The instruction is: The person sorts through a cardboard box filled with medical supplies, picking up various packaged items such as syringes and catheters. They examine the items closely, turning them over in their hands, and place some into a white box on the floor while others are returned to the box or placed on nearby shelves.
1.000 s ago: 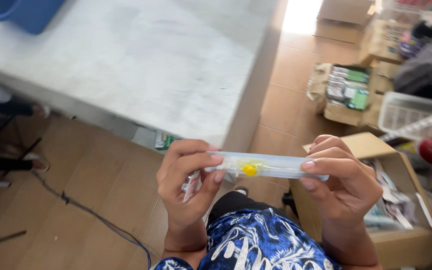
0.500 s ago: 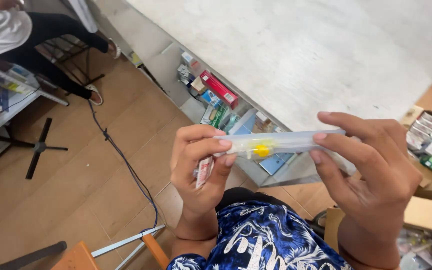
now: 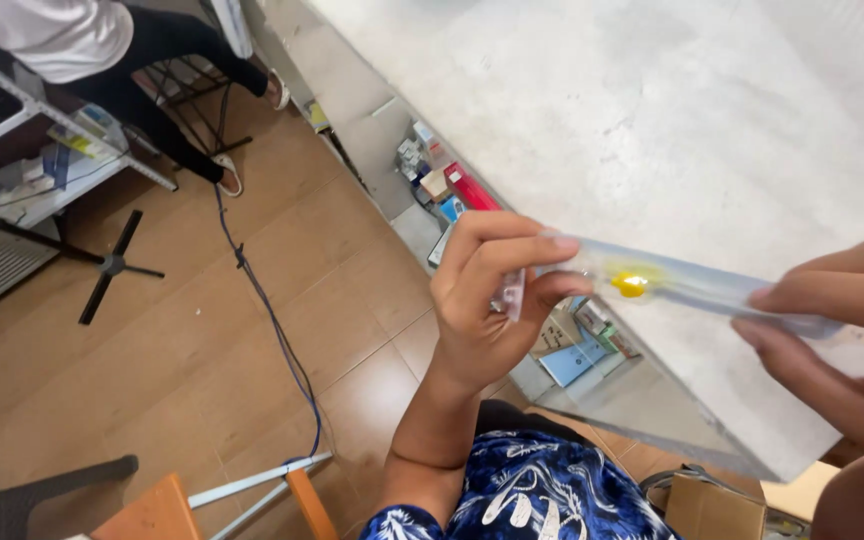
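The left hand is closed in a pinch on one end of a long, clear sealed packet, thumb below and fingers curled over the top; a small flat red-and-white item is tucked against the same palm. The right hand grips the opposite end between thumb and forefingers, though it is blurred and partly cut off by the frame edge. The packet is held level between the two hands, in the air over the edge of a pale grey table, touching nothing else. Inside it sits a slender device with a yellow hub, nearer the left hand.

Judgement on handling: the packet looks thin and flexible, so both pinches are best kept at the sealed ends — clear of the yellow hub — to avoid pressing on the contents. Holding the ends with light, even tension should keep it flat and readable; twisting would likely crease the film. The tucked item limits the left hand's grip and could slip if the fingers shift.

Surroundings: stacked small boxes sit on a shelf under the table, a cable runs across the wooden floor, and another person's legs stand well apart at upper left beside a wire rack. A cardboard carton lies near the wearer's patterned blue shirt.
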